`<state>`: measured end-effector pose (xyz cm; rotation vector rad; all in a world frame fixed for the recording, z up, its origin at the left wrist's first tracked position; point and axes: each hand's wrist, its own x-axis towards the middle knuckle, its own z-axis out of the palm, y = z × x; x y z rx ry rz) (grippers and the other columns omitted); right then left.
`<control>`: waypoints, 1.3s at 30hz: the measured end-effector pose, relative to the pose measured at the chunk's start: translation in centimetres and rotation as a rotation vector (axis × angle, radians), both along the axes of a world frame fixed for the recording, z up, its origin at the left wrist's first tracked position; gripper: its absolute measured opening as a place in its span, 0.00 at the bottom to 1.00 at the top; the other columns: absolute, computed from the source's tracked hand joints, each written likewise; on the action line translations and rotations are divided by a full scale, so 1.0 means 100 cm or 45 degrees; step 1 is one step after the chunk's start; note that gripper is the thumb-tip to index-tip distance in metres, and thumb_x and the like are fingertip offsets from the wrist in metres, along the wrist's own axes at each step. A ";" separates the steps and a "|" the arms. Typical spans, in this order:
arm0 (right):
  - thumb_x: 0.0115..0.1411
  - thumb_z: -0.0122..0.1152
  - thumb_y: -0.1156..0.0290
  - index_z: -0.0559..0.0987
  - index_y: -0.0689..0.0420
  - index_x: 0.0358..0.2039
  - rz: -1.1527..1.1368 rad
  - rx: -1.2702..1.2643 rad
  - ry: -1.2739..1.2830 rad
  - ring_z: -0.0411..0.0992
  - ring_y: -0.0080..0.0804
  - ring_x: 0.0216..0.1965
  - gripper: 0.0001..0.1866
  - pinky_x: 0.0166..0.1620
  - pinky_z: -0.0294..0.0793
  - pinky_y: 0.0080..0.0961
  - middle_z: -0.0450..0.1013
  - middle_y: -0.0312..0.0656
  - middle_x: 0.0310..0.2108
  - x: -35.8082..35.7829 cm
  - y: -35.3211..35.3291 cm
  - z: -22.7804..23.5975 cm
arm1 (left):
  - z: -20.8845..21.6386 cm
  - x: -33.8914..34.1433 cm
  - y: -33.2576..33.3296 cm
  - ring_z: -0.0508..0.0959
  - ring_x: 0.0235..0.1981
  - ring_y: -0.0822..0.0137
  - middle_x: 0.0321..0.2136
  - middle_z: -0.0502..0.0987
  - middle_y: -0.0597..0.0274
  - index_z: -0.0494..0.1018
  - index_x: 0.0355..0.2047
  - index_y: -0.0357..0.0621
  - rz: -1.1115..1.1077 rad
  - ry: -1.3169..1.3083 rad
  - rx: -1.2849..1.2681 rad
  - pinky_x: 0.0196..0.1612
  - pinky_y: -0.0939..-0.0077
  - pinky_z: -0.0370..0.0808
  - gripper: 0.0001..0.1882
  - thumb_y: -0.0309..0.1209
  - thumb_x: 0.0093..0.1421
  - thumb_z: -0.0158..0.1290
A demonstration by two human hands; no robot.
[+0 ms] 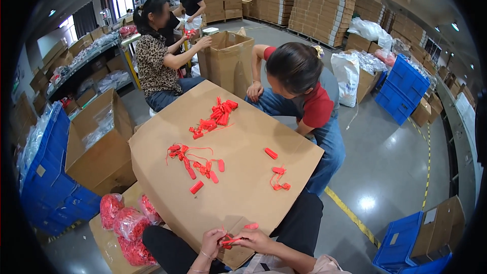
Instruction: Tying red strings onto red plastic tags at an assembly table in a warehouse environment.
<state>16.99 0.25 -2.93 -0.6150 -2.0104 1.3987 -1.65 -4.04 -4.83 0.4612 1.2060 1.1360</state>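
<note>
At the near edge of the cardboard sheet [243,137], my left hand [213,242] pinches one end of a red corded piece [231,240]. My right hand [257,241] is closed on the other end of it, fingers pressed together. A short red tube-like piece [251,226] shows just above my right fingers; whether it joins the cord I cannot tell. Farther up the sheet lie a tangle of red corded pieces [185,155], a bigger red pile [221,112], a lone red piece [196,187], another red piece [271,153] and a looped red cord [279,178].
Clear bags of red pieces [131,224] sit at my left, beside an open carton [100,137] and blue crates [53,182]. One person [304,86] sits across to the right; another [157,56] sits beyond, by a tall carton [225,63]. A third person [191,2] stands behind.
</note>
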 end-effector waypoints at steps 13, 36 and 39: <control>0.60 0.50 0.70 0.74 0.59 0.37 0.302 -0.334 -0.090 0.67 0.19 0.32 0.09 0.35 0.67 0.16 0.70 0.34 0.30 0.023 0.005 0.021 | 0.012 -0.015 -0.001 0.57 0.14 0.84 0.17 0.65 0.74 0.72 0.35 0.37 -0.854 -0.125 -0.069 0.18 0.90 0.54 0.11 0.34 0.60 0.47; 0.58 0.50 0.63 0.73 0.57 0.37 0.202 0.271 -0.372 0.71 0.41 0.34 0.12 0.35 0.71 0.29 0.72 0.45 0.34 0.039 0.019 0.012 | 0.020 -0.015 0.006 0.71 0.22 0.79 0.22 0.73 0.68 0.74 0.32 0.39 -0.617 0.292 -0.001 0.26 0.87 0.66 0.07 0.29 0.55 0.53; 0.56 0.52 0.61 0.74 0.57 0.35 -0.033 0.510 -0.650 0.71 0.43 0.30 0.13 0.31 0.70 0.32 0.72 0.42 0.29 0.033 0.016 0.001 | 0.036 -0.003 0.000 0.73 0.23 0.76 0.23 0.73 0.66 0.72 0.34 0.38 -0.416 0.234 0.112 0.29 0.84 0.70 0.07 0.24 0.53 0.53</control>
